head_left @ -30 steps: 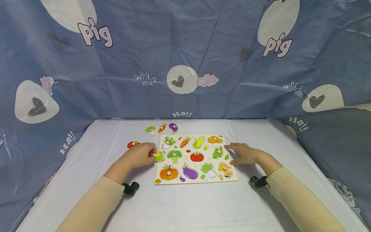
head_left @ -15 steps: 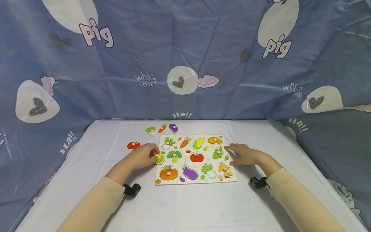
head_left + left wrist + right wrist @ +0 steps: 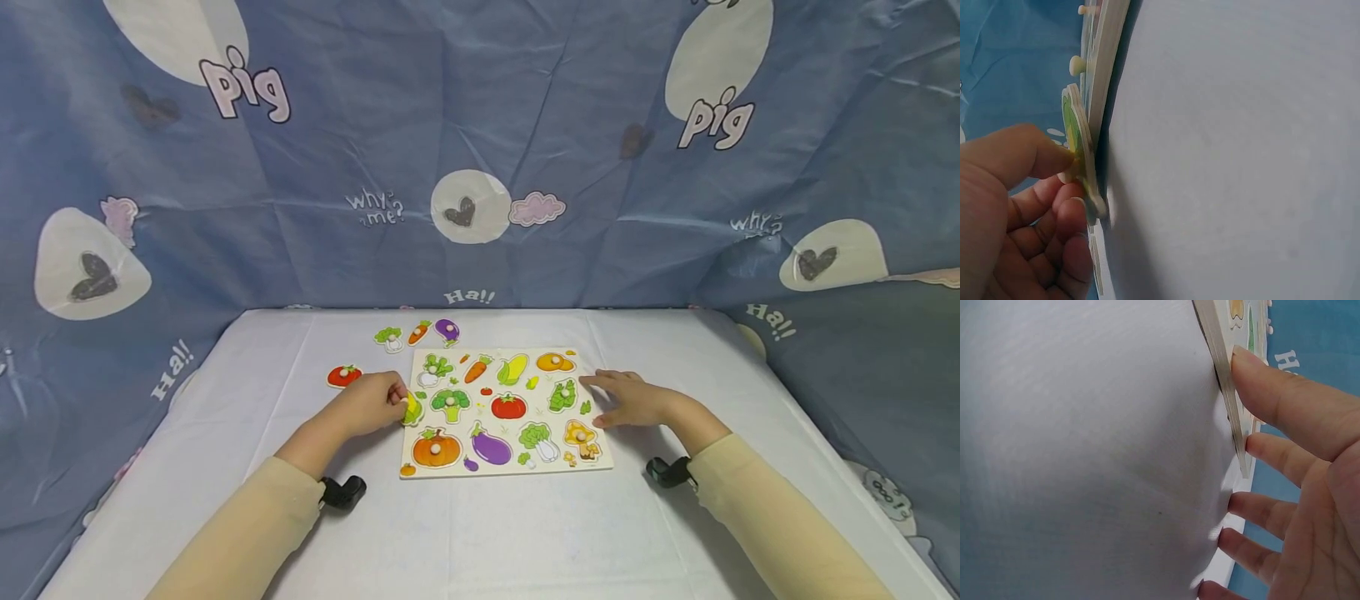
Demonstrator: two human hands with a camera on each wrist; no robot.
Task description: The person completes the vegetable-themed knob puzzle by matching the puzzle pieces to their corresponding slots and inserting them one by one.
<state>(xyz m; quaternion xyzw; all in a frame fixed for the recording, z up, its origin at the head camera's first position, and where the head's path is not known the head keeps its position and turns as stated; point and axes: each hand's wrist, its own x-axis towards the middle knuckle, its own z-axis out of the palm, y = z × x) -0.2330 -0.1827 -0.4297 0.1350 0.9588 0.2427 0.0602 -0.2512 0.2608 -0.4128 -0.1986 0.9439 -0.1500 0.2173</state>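
Note:
My left hand (image 3: 372,402) pinches a yellow and green corn puzzle piece (image 3: 414,408) at the left edge of the wooden puzzle board (image 3: 480,467). In the left wrist view, thumb and fingers close on the corn piece (image 3: 1079,137), which is on edge to the camera; its knob is hidden. My right hand (image 3: 626,398) lies at the board's right edge, fingers spread. The right wrist view has its thumb and index finger touching the board (image 3: 1225,381). Seated in the board are knobbed pieces such as a pumpkin (image 3: 437,450), broccoli (image 3: 451,403) and mushrooms (image 3: 581,438).
Beyond the left hand lies a loose tomato piece (image 3: 345,376). Behind the board's left corner are loose bok choy (image 3: 389,337), carrot (image 3: 419,332) and eggplant (image 3: 447,332) pieces. A white cloth (image 3: 517,533) covers the table, with a blue curtain (image 3: 480,267) around it.
The corn piece has turned in my left fingers and shifted slightly right and down onto the board's left edge. My right hand has stayed put.

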